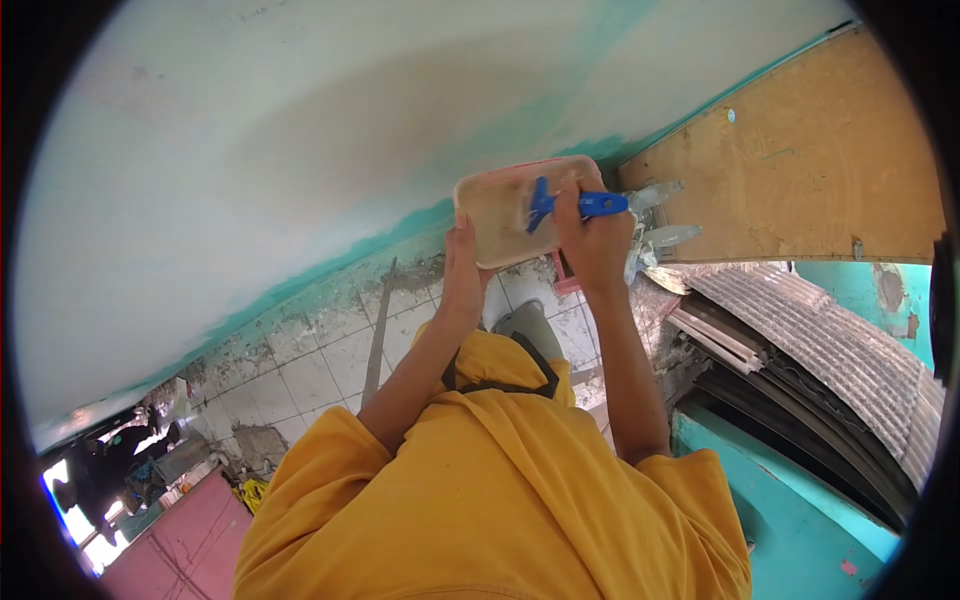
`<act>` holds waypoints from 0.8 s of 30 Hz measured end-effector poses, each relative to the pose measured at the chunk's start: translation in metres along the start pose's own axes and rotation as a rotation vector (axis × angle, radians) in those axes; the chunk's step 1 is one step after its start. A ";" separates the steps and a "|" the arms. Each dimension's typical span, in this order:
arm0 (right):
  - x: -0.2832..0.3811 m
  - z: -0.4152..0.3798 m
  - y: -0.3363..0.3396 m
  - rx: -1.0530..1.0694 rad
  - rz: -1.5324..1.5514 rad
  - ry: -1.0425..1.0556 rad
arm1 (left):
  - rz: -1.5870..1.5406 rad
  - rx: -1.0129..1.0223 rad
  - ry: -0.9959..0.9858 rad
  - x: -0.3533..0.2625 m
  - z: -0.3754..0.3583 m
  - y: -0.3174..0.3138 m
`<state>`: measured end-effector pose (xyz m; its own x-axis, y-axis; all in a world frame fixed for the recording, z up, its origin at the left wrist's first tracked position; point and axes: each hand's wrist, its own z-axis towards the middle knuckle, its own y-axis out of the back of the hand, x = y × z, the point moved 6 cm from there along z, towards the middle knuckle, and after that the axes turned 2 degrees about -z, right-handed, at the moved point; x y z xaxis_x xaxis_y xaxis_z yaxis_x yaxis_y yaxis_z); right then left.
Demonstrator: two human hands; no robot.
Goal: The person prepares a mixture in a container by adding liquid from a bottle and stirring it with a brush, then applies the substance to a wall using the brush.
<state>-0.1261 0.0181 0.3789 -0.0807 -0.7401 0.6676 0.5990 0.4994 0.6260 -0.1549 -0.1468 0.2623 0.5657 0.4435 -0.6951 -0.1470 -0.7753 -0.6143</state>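
My left hand (463, 268) grips the near left edge of a shallow pink-rimmed tray (508, 262), its thumb over the rim. Whitish paint (492, 215) coats the inside of the tray. My right hand (597, 250) is closed around the handle of a blue paintbrush (541, 206), thumb along it. The brush's wide head lies over the paint and points left, its bristles blurred. The tray is held up close to the wall (330, 130), which is whitish with turquoise streaks showing.
Clear plastic bottles (668, 237) stand right of the tray beside a wooden panel (800, 150). Corrugated sheets (840, 340) are stacked at right above a turquoise surface (790, 500). White floor tiles (310, 375) lie below. A pink surface (185, 540) is at lower left.
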 end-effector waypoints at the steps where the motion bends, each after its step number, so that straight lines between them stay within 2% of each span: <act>1: -0.002 0.003 0.006 -0.032 -0.042 0.012 | -0.009 -0.007 0.004 -0.001 0.000 0.001; 3: 0.000 0.004 0.009 -0.063 -0.082 0.026 | 0.004 -0.008 -0.007 -0.006 -0.001 0.000; 6: -0.001 0.000 -0.003 0.045 -0.053 0.016 | 0.014 -0.003 -0.005 -0.002 0.000 -0.002; 8: 0.000 0.005 -0.007 -0.101 0.000 0.116 | 0.018 -0.001 -0.002 0.001 0.001 0.000; 9: 0.000 0.006 -0.002 -0.102 0.002 0.118 | 0.001 0.000 -0.008 -0.002 0.000 -0.001; 11: -0.008 0.007 0.006 -0.010 -0.053 -0.019 | -0.018 -0.002 -0.018 -0.006 0.001 -0.001; 15: -0.003 0.007 -0.005 0.029 0.059 0.047 | 0.011 0.029 -0.021 -0.005 0.001 -0.003; 18: -0.001 0.017 0.006 -0.026 -0.022 0.008 | 0.009 0.018 -0.011 -0.009 0.001 -0.003; 21: -0.003 0.015 0.008 0.056 -0.189 0.006 | 0.005 -0.015 0.003 -0.007 0.005 0.001; 23: -0.003 0.011 -0.007 0.040 0.083 0.045 | 0.012 -0.023 0.021 0.000 0.005 0.001; 24: -0.005 0.014 -0.009 0.037 0.082 0.043 | 0.011 -0.019 0.018 -0.001 0.002 -0.004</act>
<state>-0.1416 0.0237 0.3755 0.0018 -0.7142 0.7000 0.5725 0.5747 0.5848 -0.1567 -0.1428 0.2646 0.5787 0.4268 -0.6949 -0.1383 -0.7884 -0.5994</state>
